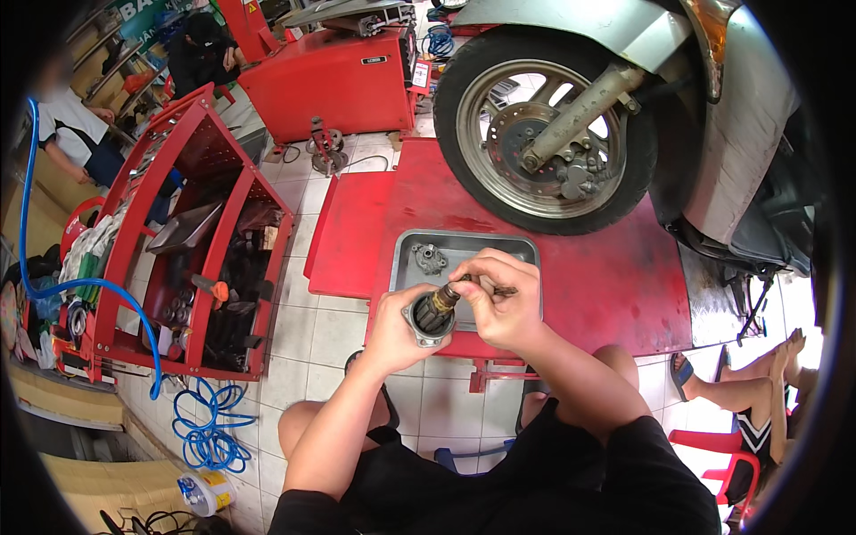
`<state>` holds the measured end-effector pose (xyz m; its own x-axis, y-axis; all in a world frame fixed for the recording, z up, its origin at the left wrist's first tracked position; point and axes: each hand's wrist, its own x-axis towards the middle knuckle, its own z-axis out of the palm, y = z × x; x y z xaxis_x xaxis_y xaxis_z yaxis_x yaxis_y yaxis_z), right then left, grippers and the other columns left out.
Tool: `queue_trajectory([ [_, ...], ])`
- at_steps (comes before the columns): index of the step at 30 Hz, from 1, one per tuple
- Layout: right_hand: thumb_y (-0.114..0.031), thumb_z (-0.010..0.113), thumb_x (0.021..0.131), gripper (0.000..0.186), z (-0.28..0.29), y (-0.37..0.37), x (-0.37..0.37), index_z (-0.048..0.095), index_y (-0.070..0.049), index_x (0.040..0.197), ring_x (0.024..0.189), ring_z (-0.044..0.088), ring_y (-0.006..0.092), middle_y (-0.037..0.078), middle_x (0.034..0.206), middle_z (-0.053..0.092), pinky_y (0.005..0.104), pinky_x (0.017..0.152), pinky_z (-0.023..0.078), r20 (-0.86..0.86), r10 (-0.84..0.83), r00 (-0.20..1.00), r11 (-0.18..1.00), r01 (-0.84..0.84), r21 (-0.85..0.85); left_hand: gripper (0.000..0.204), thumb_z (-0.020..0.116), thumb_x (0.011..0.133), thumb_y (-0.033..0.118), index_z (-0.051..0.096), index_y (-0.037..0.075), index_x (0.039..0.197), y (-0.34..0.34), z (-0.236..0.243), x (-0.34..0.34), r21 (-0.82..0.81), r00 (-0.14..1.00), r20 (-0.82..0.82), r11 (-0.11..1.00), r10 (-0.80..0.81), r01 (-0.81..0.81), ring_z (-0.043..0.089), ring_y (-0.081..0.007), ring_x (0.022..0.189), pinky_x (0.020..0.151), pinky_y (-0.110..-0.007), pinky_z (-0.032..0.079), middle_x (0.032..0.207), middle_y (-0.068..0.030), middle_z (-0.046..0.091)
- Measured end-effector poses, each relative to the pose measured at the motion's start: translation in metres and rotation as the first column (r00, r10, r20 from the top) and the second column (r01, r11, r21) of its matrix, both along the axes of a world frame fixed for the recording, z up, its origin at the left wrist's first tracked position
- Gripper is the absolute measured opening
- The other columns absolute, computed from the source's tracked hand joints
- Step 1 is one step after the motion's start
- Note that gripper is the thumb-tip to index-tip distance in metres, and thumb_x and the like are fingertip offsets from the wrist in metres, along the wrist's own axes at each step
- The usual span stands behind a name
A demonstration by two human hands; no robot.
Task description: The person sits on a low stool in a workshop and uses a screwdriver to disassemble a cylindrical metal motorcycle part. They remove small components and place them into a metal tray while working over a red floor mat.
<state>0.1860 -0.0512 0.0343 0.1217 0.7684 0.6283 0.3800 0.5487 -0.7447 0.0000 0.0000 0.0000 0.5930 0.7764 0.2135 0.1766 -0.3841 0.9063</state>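
Observation:
My left hand (397,330) is wrapped round a metal cylindrical housing (430,330) with a dark ribbed cylinder and a brass-coloured ring inside it. My right hand (499,299) pinches the shaft end (450,294) of that inner part; a thin dark piece sticks out beside its fingers, too small to make out clearly. Just beyond my hands a grey metal tray (401,257) on the red lift platform holds a cast metal part (431,259).
Red platform (615,294), scooter front wheel (455,152) above. Red tool cart (152,267) and coiled blue hose (209,428) at left; red cabinet (321,85) behind. Two other people (76,134) (201,58) at upper left; another person's legs (749,397) and red chair (731,459) at right.

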Motion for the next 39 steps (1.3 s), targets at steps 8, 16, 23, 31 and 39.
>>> queue_trajectory([
  [8,0.009,0.073,0.077,0.016,0.000,0.000,0.000,0.072,0.000,0.091,0.054,0.054,0.0165,0.010,0.076,0.065,0.0280,0.050,0.041,0.076,0.030,0.997,0.998,-0.035,0.059,0.037,0.085,0.060,0.008,0.068,0.001,0.092,0.000,0.013,-0.009,0.220,0.989,-0.066,0.969,0.130,-0.113,0.069,-0.0206,0.070,0.067,-0.032,0.054,0.077,-0.0092,0.069],
  [16,0.012,0.072,0.077,0.015,0.010,-0.012,0.005,0.072,0.003,0.090,0.061,0.062,0.0180,0.013,0.078,0.068,0.0275,0.056,0.048,0.197,0.020,0.980,0.999,-0.029,0.044,0.036,0.085,0.058,0.012,0.068,0.004,0.089,-0.003,0.010,-0.002,0.349,0.977,-0.053,0.921,0.204,-0.174,0.070,-0.0344,0.073,0.064,-0.039,0.055,0.078,-0.0134,0.069],
  [23,0.009,0.072,0.076,0.018,0.001,-0.009,0.007,0.072,-0.001,0.090,0.058,0.062,0.0184,0.010,0.077,0.067,0.0276,0.051,0.049,0.197,0.009,0.980,0.990,-0.038,0.139,0.034,0.083,0.062,0.012,0.070,0.004,0.092,-0.004,0.012,-0.001,0.319,0.979,-0.076,0.935,0.188,-0.155,0.072,-0.0344,0.075,0.065,-0.038,0.056,0.081,-0.0144,0.072],
  [31,0.002,0.074,0.085,0.008,0.007,-0.015,0.010,0.072,0.003,0.092,0.057,0.056,0.0156,0.010,0.073,0.065,0.0277,0.054,0.045,0.133,0.111,0.985,0.991,-0.121,0.065,0.038,0.083,0.061,0.013,0.070,0.003,0.095,-0.010,0.011,0.001,0.162,0.999,-0.016,0.986,0.039,-0.036,0.073,-0.0339,0.076,0.068,-0.038,0.057,0.081,-0.0139,0.072],
  [39,-0.001,0.073,0.087,0.006,0.004,-0.016,0.007,0.071,0.002,0.093,0.059,0.061,0.0185,0.011,0.075,0.067,0.0288,0.054,0.047,0.150,0.071,0.986,0.988,-0.090,0.124,0.036,0.081,0.063,0.014,0.068,0.004,0.095,-0.014,0.018,0.001,0.221,0.988,-0.081,0.969,0.133,-0.113,0.070,-0.0380,0.081,0.069,-0.042,0.056,0.085,-0.0148,0.071],
])
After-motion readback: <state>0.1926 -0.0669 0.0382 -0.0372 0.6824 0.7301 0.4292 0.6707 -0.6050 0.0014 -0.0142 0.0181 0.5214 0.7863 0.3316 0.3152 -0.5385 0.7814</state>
